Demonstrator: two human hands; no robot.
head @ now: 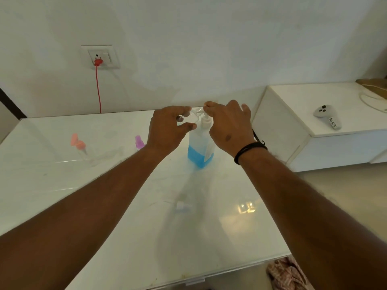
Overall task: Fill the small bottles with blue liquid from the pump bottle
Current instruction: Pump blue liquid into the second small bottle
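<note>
A clear pump bottle point(200, 149) with blue liquid in its lower part stands on the white table point(104, 185). My left hand point(167, 128) holds a small clear bottle point(187, 118) up beside the white pump nozzle. My right hand point(228, 124) rests on top of the pump head point(206, 120), fingers curled over it. A small bottle with an orange cap point(78, 145) and one with a purple cap point(139, 142) lie to the left. A small white cap piece point(183, 206) lies on the table nearer to me.
A low white cabinet point(335, 126) at the right carries a grey controller point(326, 116) and a white cable. A red cord point(98, 86) runs down from a wall socket. A checked cloth point(287, 273) lies on the floor past the table's near right corner.
</note>
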